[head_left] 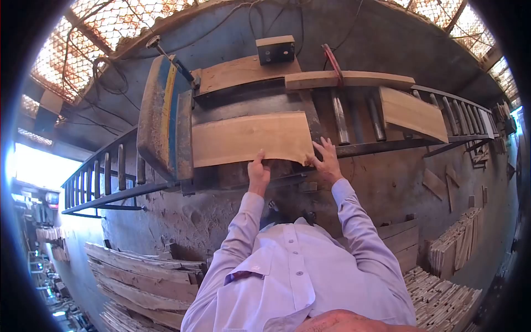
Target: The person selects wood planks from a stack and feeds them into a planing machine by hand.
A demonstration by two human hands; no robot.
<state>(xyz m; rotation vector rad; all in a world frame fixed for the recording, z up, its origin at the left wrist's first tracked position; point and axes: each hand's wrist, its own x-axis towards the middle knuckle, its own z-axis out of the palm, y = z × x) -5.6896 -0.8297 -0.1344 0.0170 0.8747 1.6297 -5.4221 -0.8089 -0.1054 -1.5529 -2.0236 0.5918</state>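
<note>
A wide wooden board [249, 135] lies flat on the machine's metal bed, its left end at the opening of a blue and yellow machine housing [166, 116]. My left hand [259, 172] rests at the board's near edge, with its thumb or a finger over the top and the others hidden below. At the right near corner is my right hand [326, 159], its fingers spread and touching the board's end. Behind the board, a long wooden strip [348, 79] sits under a red clamp [332, 58].
Roller racks extend left [105, 177] and right [453, 116]. Another board [412, 113] lies on the right rollers. Planks are stacked on the floor at lower left [144, 276] and lower right [456, 243]. Cables hang behind the machine.
</note>
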